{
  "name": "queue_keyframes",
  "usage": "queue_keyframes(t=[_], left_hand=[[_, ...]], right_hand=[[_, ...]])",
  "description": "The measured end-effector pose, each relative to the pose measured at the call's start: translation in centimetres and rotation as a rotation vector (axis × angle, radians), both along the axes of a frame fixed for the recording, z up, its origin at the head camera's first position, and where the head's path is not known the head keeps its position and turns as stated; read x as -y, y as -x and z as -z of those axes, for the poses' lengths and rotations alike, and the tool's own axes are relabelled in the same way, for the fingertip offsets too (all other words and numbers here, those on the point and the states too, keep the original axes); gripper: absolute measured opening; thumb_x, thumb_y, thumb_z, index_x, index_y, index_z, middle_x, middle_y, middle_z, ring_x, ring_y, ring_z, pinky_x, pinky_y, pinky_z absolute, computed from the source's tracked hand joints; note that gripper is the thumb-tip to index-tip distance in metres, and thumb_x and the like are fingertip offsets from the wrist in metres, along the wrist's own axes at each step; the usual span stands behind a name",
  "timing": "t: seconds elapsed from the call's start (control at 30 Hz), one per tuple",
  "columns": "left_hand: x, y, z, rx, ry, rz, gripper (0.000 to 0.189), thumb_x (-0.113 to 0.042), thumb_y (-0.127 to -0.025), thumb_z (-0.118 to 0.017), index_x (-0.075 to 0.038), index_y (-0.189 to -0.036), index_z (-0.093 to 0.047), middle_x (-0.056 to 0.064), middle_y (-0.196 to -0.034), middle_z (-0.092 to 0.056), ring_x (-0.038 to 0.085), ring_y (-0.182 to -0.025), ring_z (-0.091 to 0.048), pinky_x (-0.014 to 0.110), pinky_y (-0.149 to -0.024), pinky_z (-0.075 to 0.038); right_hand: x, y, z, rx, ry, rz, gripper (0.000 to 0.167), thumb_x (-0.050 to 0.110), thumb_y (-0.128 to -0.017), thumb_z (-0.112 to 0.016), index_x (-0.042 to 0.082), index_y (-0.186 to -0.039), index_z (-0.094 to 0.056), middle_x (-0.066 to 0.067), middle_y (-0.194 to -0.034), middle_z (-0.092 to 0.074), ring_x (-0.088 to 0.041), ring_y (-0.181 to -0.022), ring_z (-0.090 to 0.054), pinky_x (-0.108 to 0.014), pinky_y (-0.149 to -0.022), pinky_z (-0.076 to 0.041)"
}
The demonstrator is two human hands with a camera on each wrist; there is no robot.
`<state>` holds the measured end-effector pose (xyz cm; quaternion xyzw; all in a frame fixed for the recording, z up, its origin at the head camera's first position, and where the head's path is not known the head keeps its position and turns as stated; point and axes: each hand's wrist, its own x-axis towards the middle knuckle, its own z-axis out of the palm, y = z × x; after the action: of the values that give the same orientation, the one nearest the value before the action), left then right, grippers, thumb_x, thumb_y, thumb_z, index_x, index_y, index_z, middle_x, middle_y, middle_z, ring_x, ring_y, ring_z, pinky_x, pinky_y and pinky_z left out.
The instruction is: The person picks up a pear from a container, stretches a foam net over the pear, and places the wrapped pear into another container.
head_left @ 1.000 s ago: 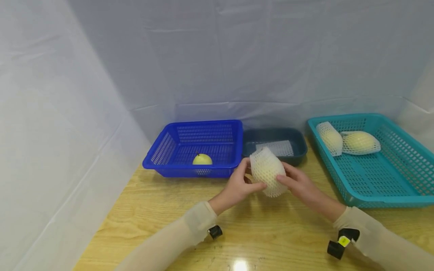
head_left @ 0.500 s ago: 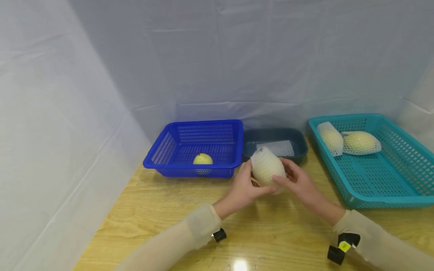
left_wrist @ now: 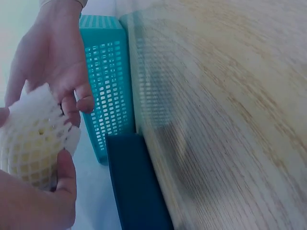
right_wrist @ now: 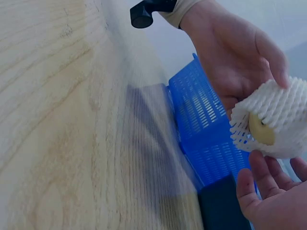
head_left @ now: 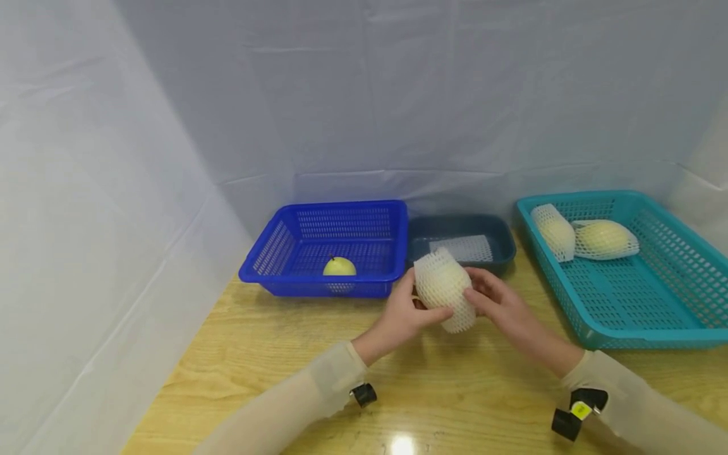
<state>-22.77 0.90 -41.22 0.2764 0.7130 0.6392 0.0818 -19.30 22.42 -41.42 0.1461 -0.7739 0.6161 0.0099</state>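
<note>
A pear in a white foam net (head_left: pixel 445 287) is held between both hands above the table, in front of the dark tray. My left hand (head_left: pixel 400 319) grips its left side, thumb across the near face. On the other side, my right hand (head_left: pixel 503 306) holds it with thumb and fingers. The right wrist view shows the net's open lower end, with the pear's yellow skin (right_wrist: pixel 261 130) bare inside it. Seen from the left wrist, the netted pear (left_wrist: pixel 31 148) sits by the left thumb. Some fingers are hidden behind the net.
A blue basket (head_left: pixel 324 279) holds one bare pear (head_left: pixel 339 266). Beside it, a dark tray (head_left: pixel 503 243) holds flat foam net (head_left: pixel 469 248). Two netted pears (head_left: pixel 554 234) lie in the teal basket (head_left: pixel 643 335) at right. White sheeting (head_left: pixel 364 95) encloses the back and left.
The netted pear has been turned slightly in the hands, dipping towards the left hand and back. Both hands shift a little; baskets and tray stay put.
</note>
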Motion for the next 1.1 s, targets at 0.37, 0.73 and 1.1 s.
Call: queue_keyframes(t=[0.37, 0.73, 1.1], left_hand=[[0.6, 0.1, -0.2, -0.062, 0.006, 0.062, 0.079, -0.009, -0.083, -0.078, -0.006, -0.148, -0.032, 0.020, -0.129, -0.058, 0.013, -0.106, -0.059, 0.033, -0.088, -0.055], [0.9, -0.1, -0.1, -0.146, 0.100, -0.006, 0.077, -0.028, -0.083, -0.083, -0.013, -0.146, -0.040, 0.007, -0.122, -0.057, 0.024, -0.102, -0.059, 0.042, -0.087, -0.052], [0.0, -1.2, -0.7, -0.160, 0.107, -0.040, 0.078, -0.023, -0.084, -0.083, -0.015, -0.148, -0.040, 0.004, -0.126, -0.051, 0.015, -0.095, -0.061, 0.028, -0.074, -0.059]], right_hand=[[0.0, 0.1, 0.0, -0.007, 0.084, -0.202, 0.061, 0.014, -0.106, -0.048, -0.003, -0.157, -0.021, -0.035, -0.147, -0.038, -0.006, -0.117, -0.058, -0.026, -0.092, -0.054], [0.5, -0.3, -0.6, -0.066, 0.146, -0.161, 0.059, 0.008, -0.103, -0.050, -0.008, -0.154, -0.025, -0.005, -0.131, -0.054, -0.009, -0.111, -0.061, -0.027, -0.087, -0.056], [1.0, -0.7, -0.9, -0.036, 0.056, -0.035, 0.065, 0.014, -0.102, -0.058, 0.006, -0.157, -0.024, -0.026, -0.143, -0.043, -0.009, -0.112, -0.059, -0.026, -0.085, -0.056]])
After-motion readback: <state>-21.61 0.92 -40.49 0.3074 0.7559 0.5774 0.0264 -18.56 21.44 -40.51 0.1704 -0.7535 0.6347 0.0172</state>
